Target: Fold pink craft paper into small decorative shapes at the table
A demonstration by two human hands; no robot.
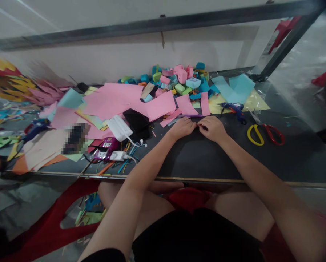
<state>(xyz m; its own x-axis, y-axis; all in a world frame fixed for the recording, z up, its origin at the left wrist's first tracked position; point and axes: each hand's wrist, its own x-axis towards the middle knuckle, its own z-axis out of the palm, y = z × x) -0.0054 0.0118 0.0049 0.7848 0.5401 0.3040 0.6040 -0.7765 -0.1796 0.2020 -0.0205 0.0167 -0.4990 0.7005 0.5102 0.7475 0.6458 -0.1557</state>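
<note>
a: what is listed?
b: table (296,160). scissors (266,128) and glue gun (233,106), laid near the right hand (212,128), likely for reach.
a: fingers?
b: curled narrow, left hand (182,127) likewise, tips nearly met; whether anything is held cannot be told. pink strip (170,118): placed just beyond the left.

You sit in what looks like a paper-craft workshop: the dark surface (195,163) before you carries pink sheets (119,95), a heap of small coloured paper pieces (182,76), a blue glue gun (235,106), red-and-yellow scissors (267,127) and a purple power strip (110,145).
</note>
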